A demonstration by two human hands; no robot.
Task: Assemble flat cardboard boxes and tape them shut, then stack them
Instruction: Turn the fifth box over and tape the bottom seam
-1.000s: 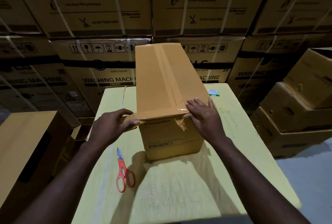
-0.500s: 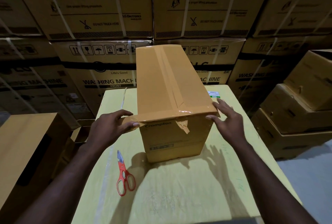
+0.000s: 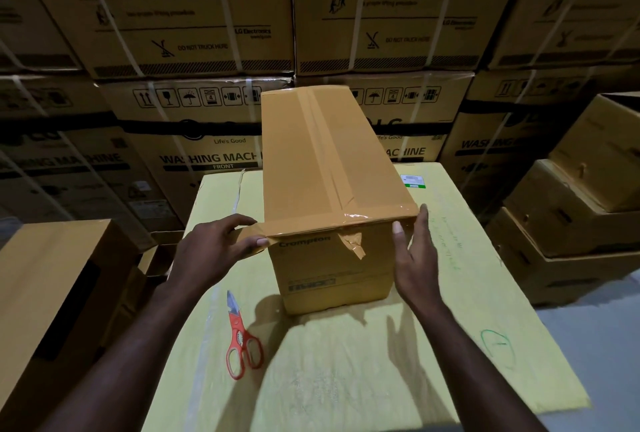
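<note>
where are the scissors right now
In the head view the red-handled scissors lie on the yellow surface, left of centre, by the near left corner of the cardboard box, nearer the person than the left hand.

Box (image 3: 329, 154), scissors (image 3: 239, 333) (front left) obstruct; right free.

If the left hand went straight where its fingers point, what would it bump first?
Probably the box, at its near left corner. The left hand pinches the loose tape end just beside that corner, fingers pointing at it, though depth is hard to judge.
</note>
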